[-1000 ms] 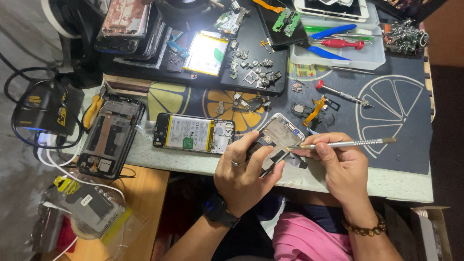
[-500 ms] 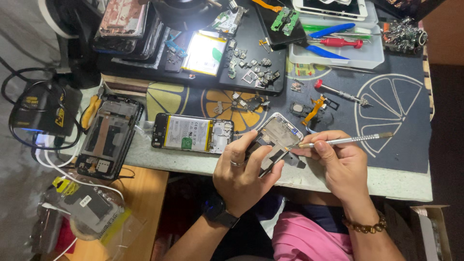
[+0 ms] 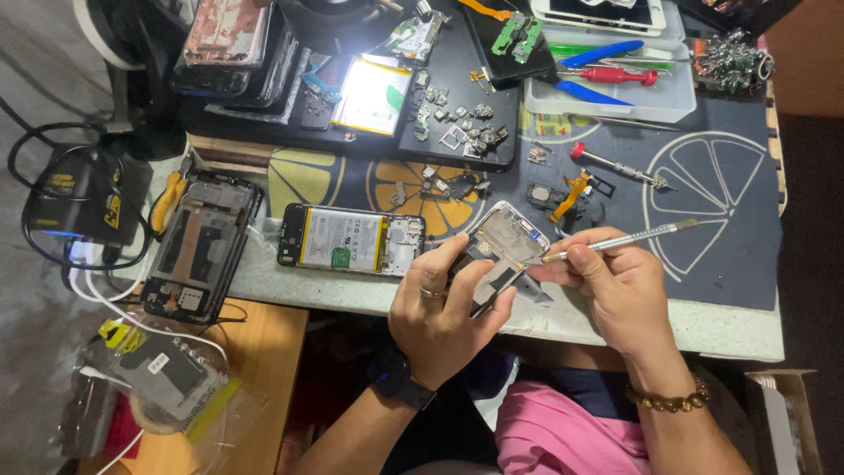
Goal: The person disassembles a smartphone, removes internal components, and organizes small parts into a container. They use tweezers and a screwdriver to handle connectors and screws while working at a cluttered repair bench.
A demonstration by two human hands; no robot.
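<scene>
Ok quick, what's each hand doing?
Left hand: closed, holding the phone frame.
Right hand: closed, holding the metal tool.

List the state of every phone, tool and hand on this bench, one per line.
left hand: gripping the phone frame.
phone frame: back off, tilted, held above the bench edge.
right hand: pinching the metal tool.
metal tool: tip at the frame's edge.
opened phone: lying flat, battery exposed.
black phone chassis: stripped, lying flat.
red-handled screwdriver: lying unused on the mat.
</scene>
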